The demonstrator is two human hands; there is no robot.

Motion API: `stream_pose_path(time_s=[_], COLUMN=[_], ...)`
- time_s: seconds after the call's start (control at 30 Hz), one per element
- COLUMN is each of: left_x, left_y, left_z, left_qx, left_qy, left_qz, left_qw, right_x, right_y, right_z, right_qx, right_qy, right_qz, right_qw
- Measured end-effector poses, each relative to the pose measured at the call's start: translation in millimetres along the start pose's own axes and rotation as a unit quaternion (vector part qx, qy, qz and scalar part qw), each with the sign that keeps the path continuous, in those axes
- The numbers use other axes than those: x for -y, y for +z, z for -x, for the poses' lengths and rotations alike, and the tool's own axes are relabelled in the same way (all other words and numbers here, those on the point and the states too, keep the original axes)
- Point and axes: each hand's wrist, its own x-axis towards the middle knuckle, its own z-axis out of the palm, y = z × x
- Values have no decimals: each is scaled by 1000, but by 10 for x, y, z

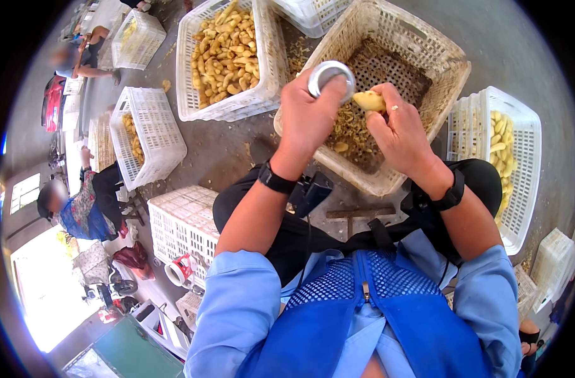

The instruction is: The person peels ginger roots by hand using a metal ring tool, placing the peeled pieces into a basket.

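My left hand [307, 120] is closed around a round metal can-like piece [326, 68] with a shiny silver rim, the thumb pressed against its opening. My right hand [398, 132] pinches a pale yellow piece of ginger [369, 101], its end close to the metal rim. I cannot tell whether the two touch. Both hands are held over a dirty, once-white plastic crate [448, 63]. Peel scraps [353, 135] and dark dirt lie in its bottom, seen between and beyond my hands.
A white crate full of unpeeled ginger [227, 60] stands ahead on the left; a crate of paler ginger [503, 142] stands on the right. An upside-down-looking white crate [187, 217] is beside my left knee. Another person [79, 211] sits at the far left near another crate [150, 135].
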Motion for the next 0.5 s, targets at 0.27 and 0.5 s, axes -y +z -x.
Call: stream_pose_path(time_s=[0.27, 0.5], left_x=[223, 98], left_y=[-112, 80], left_z=[-61, 30], left_qx=[-13, 13], left_qy=[-63, -84], left_qz=[3, 174], left_qw=[998, 981], right_x=[37, -96], right_y=[-18, 110], right_z=[2, -16], right_qx=[2, -8], right_qy=[23, -35], right_qz=[9, 51], right_qw=[1000, 998])
